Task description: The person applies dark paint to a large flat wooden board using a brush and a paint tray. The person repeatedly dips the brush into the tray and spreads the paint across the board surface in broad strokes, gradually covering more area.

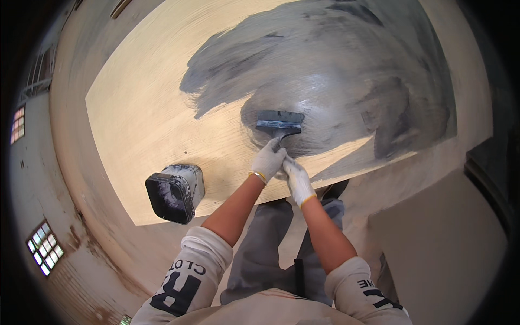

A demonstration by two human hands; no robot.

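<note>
My left hand, in a white knit glove, grips the upper handle of a wide flat brush. Behind it on the same handle is my right hand, also gloved in white; part of its grip is hidden. The dark-coated brush head rests on a pale wooden panel, at the near end of a wet-looking dark grey coating. That coating spreads across the far and right parts of the panel in uneven, streaky strokes. To the left of my hands, a smeared plastic bucket stands near the panel's front edge.
A bare concrete-like floor surrounds the panel, with my legs close to its near edge. At right lies a large flat grey-brown board or surface. A stained wall with paned windows runs along the left.
</note>
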